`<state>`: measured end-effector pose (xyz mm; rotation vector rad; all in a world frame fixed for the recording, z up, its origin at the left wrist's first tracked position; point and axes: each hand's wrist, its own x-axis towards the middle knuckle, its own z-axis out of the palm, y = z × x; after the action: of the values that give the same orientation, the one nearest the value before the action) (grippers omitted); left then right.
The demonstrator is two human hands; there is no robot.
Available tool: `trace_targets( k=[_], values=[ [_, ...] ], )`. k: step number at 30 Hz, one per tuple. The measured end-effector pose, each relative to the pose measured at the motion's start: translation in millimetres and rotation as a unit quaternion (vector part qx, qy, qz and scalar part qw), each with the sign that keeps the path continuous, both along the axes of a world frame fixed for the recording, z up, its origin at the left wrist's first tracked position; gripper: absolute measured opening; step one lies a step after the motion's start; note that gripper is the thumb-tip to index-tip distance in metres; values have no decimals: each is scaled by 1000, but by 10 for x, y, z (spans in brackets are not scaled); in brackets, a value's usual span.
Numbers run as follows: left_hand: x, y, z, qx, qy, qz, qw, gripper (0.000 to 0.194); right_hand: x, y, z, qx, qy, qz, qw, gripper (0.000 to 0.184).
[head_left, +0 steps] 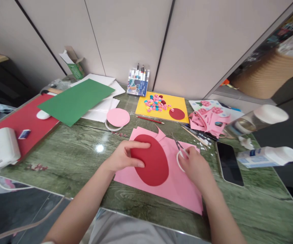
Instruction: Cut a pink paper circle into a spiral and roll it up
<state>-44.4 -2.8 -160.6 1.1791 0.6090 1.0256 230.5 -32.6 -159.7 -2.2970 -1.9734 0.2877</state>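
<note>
The left hand (124,154) pinches a red paper oval (151,162) at its left edge, thumb and forefinger spread a little apart across its face; the oval lies over pink paper (179,186) near the front edge of the green table (67,159). The right hand (194,166) is curled around the white handles of a pair of scissors (180,150), its fingers mostly closed, the blades pointing away from the body over the pink sheet. A curved pink strip (161,135) sticks up at the oval's far edge, close to the blades. Right of the sheet lies a phone (229,163), with a bottle (268,157) just beyond it and white scraps (207,140) near its far end. Behind the scissors, pens and a heap of pink offcuts (208,122) crowd the far right. Straight ahead, a red pencil (150,119) lies in front of a yellow sheet (142,106) that carries small coloured balls (156,102) and a red circle (177,114). Pink circles (118,117) rest on a roll of tape to the left, near green paper (77,100).
</note>
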Motion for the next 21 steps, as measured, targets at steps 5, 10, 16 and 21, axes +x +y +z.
trace_targets(
  k=[5, 10, 16, 21],
  values=[
    [61, 93, 88, -88, -137, 157, 974, 61, 104, 0, -94, 32, -143, 9, 989, 37],
    [55, 195, 205, -118, -204, 263, 936, 59, 123, 25, -125, 73, -145, 16, 987, 32],
    [25, 198, 213, -144, -210, 277, 927, 59, -145, 127, -164, 142, -24, 193, 971, 33],
    [-1, 215, 174, -123, -203, 279, 931, 59, -446, 368, -57, 99, -45, 308, 945, 47]
  ],
)
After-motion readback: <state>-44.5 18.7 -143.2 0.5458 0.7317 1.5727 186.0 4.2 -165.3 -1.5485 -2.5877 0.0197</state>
